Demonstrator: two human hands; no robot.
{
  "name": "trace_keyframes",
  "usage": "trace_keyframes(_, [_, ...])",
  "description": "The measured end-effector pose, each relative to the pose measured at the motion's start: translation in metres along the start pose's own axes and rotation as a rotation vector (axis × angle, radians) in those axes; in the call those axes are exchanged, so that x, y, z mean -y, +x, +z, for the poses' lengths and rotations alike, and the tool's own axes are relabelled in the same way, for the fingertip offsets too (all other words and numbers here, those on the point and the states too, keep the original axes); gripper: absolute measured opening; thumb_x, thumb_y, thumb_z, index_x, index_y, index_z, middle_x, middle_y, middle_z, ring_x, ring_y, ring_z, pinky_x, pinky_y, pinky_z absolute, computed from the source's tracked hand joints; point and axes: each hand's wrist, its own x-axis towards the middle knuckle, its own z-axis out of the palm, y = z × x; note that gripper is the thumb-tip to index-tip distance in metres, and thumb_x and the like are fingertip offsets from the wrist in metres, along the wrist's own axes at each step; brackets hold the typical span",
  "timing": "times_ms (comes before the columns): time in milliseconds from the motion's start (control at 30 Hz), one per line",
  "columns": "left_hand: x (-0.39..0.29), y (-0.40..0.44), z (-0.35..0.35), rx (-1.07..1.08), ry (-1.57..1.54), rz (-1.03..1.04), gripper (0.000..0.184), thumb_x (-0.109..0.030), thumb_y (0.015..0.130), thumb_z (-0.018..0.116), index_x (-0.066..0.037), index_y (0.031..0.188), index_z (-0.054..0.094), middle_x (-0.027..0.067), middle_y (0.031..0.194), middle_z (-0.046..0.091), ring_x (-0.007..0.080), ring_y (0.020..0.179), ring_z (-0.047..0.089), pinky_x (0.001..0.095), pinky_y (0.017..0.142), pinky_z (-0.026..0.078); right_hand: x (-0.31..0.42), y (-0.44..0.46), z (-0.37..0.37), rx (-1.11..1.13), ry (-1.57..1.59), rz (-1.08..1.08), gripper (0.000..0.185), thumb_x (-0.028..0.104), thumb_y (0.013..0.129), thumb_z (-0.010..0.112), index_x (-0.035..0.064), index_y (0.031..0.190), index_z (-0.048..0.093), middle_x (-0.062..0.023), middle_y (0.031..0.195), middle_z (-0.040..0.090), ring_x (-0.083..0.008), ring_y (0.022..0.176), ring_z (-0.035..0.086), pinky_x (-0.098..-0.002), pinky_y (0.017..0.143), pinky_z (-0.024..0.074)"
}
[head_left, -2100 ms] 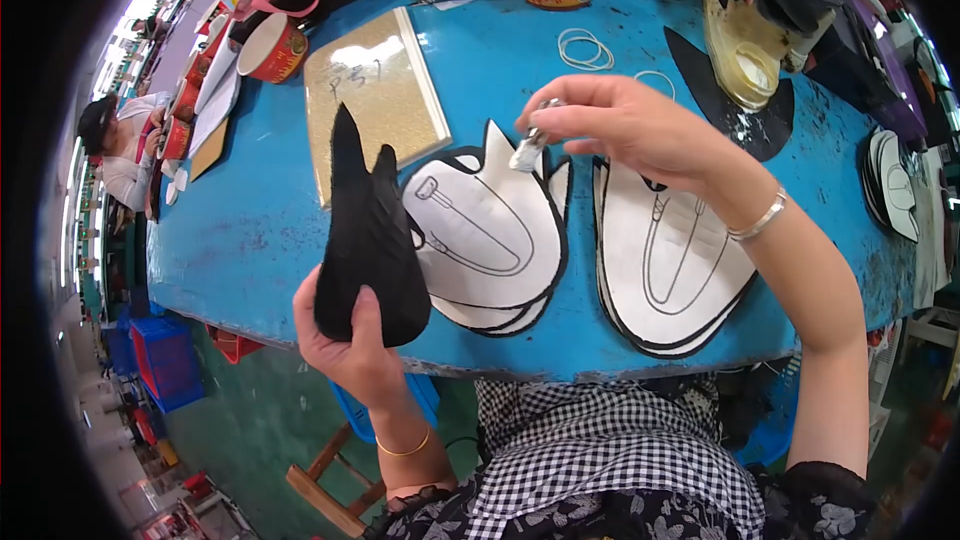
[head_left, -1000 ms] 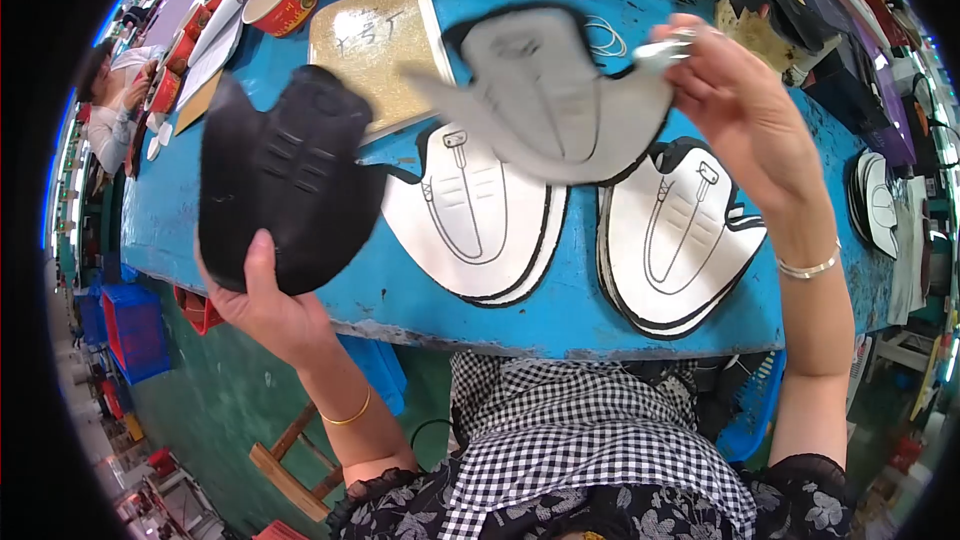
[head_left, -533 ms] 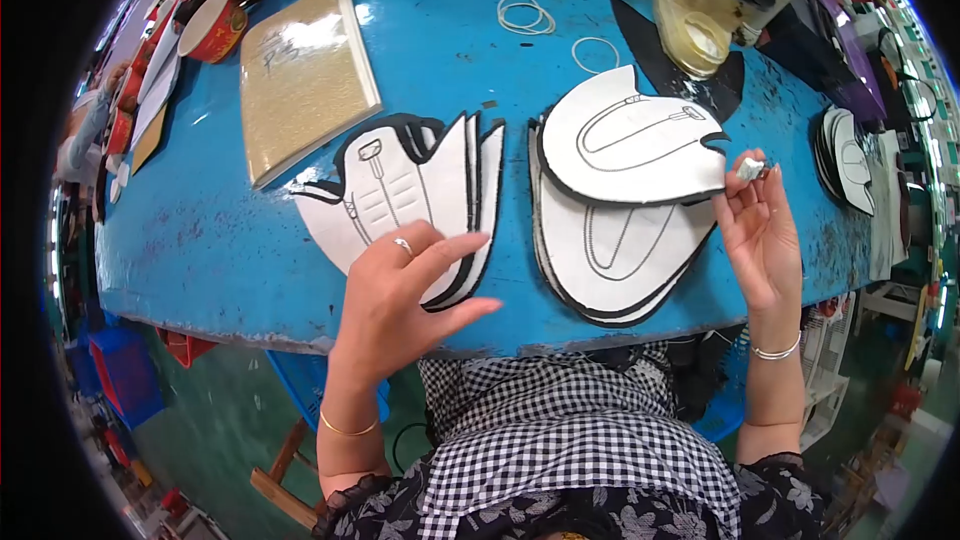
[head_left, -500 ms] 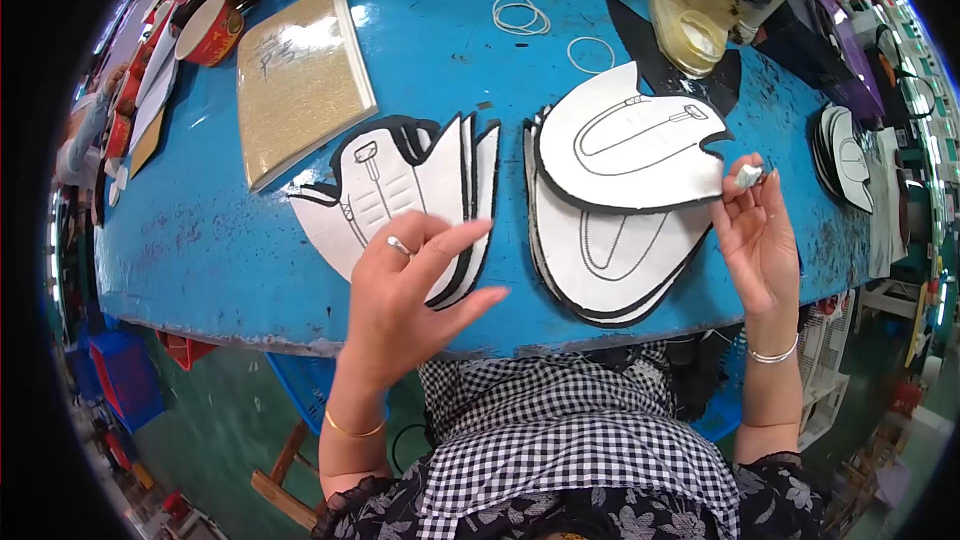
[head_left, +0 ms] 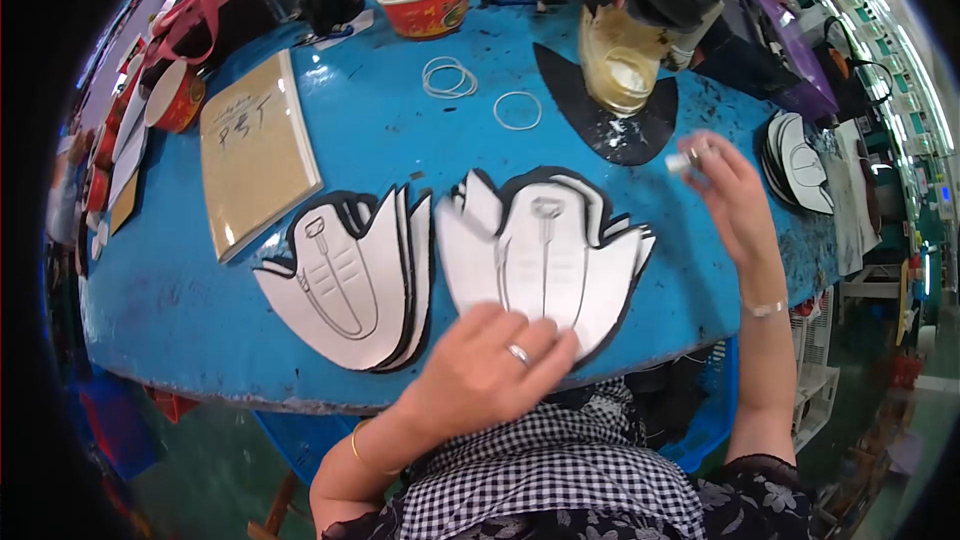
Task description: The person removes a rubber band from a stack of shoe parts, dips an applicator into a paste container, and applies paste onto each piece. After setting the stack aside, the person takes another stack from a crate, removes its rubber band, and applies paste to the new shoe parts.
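Observation:
Two stacks of white shoe upper pieces with black edges and stitched line patterns lie side by side. The left stack (head_left: 340, 290) lies apart from both hands. On the right stack, the top shoe upper piece (head_left: 570, 270) has a blurred left wing. My left hand (head_left: 490, 365), a ring on one finger, is closed at this piece's lower edge, its fingertips over the white surface. My right hand (head_left: 735, 195) is raised to the right of the stack, fingers pinching a small white object (head_left: 680, 162) whose kind I cannot make out.
A glue pot (head_left: 625, 80) stands on a black scrap (head_left: 630, 130) at the back. Nearby lie white rubber bands (head_left: 450, 78). A notebook (head_left: 255, 150), a red paper bowl (head_left: 425, 10) and another upper stack (head_left: 798, 165) rest on the blue table (head_left: 160, 290).
My left hand has moved from the left stack to the right stack's lower edge. The tilted top upper now lies upright, and my right hand has left its edge. The view has shifted.

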Motion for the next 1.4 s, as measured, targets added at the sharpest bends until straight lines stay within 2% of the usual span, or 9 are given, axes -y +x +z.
trace_keyframes(100, [-0.014,-0.003,0.024,0.11,-0.017,-0.005,0.025,-0.01,0.075,0.066,-0.005,0.099,0.069,0.003,0.091,0.061,0.0157,0.074,0.057,0.0302,0.067,0.044,-0.003,0.066,0.004,-0.184,-0.377,-0.244,0.029,0.024,0.095,0.067,0.0016,0.113,0.07,0.0006,0.097,0.064,-0.0061,0.089,0.053,-0.0233,0.081,0.0435])
trace_keyframes(300, [-0.009,-0.011,0.034,0.115,-0.044,0.026,0.032,-0.012,0.074,0.064,-0.008,0.105,0.071,0.0,0.095,0.059,0.0154,0.08,0.056,0.0299,0.07,0.044,-0.015,0.138,0.012,-0.204,-0.997,-0.571,0.03,0.029,0.08,0.075,0.0085,0.102,0.075,-0.0088,0.091,0.065,-0.0226,0.087,0.061,-0.033,0.079,0.0485])
trace_keyframes(400, [-0.001,-0.012,0.03,0.116,-0.044,0.074,0.032,-0.013,0.075,0.063,-0.011,0.106,0.073,-0.0008,0.096,0.059,0.0149,0.083,0.056,0.0301,0.074,0.045,-0.017,0.144,0.008,-0.152,-1.227,-0.544,0.031,0.03,0.081,0.076,0.008,0.103,0.075,-0.007,0.09,0.066,-0.0202,0.088,0.062,-0.032,0.078,0.0487])
trace_keyframes(533, [0.003,-0.015,0.025,0.097,-0.065,0.014,0.031,-0.013,0.077,0.063,-0.01,0.106,0.072,0.001,0.1,0.061,0.0154,0.088,0.058,0.0313,0.078,0.046,-0.005,0.14,-0.002,-0.115,-0.839,-0.401,0.029,0.028,0.083,0.077,0.0094,0.104,0.075,-0.0028,0.089,0.066,-0.0149,0.084,0.061,-0.0298,0.076,0.0485])
trace_keyframes(800, [-0.007,-0.028,0.029,0.017,-0.125,-0.042,0.025,-0.01,0.08,0.064,-0.006,0.103,0.071,0.0068,0.116,0.066,0.0188,0.098,0.062,0.0332,0.085,0.049,-0.01,0.099,0.014,-0.13,-0.998,-0.773,0.02,0.023,0.083,0.076,0.011,0.1,0.074,-0.0007,0.084,0.062,-0.0127,0.079,0.058,-0.0275,0.078,0.0449])
trace_keyframes(900, [-0.009,-0.03,0.032,-0.024,-0.125,-0.07,0.024,-0.011,0.08,0.064,-0.005,0.102,0.072,0.007,0.114,0.068,0.019,0.099,0.063,0.0337,0.085,0.049,-0.004,0.072,0.022,-0.227,-0.854,-0.533,0.017,0.018,0.084,0.075,0.0084,0.098,0.073,-0.0008,0.085,0.064,-0.0114,0.081,0.058,-0.0264,0.078,0.0457])
trace_keyframes(1000, [-0.011,-0.034,0.036,-0.043,-0.114,-0.096,0.027,-0.013,0.077,0.067,-0.009,0.103,0.073,0.0038,0.116,0.068,0.0183,0.1,0.063,0.0338,0.086,0.048,0.002,0.026,0.044,-0.027,-0.354,-0.239,0.015,0.015,0.086,0.073,0.006,0.098,0.072,-0.0016,0.087,0.066,-0.0097,0.081,0.059,-0.0245,0.078,0.0464])
trace_keyframes(1233, [-0.011,-0.036,0.037,-0.043,-0.113,-0.11,0.028,-0.013,0.076,0.068,-0.011,0.104,0.074,0.0024,0.118,0.068,0.0175,0.1,0.063,0.0338,0.087,0.048,-0.008,-0.053,0.087,0.378,-0.728,-0.335,0.023,0.015,0.077,0.08,0.007,0.097,0.071,-0.0028,0.083,0.066,-0.0146,0.075,0.059,-0.0281,0.074,0.0445])
trace_keyframes(1400, [-0.011,-0.033,0.034,-0.026,-0.113,-0.115,0.027,-0.012,0.077,0.067,-0.01,0.103,0.074,0.0029,0.117,0.068,0.017,0.1,0.063,0.0334,0.086,0.049,-0.015,-0.035,0.092,0.186,-0.877,-0.557,0.024,0.015,0.074,0.082,0.0089,0.095,0.071,-0.0013,0.075,0.061,-0.0176,0.07,0.055,-0.0328,0.071,0.0409])
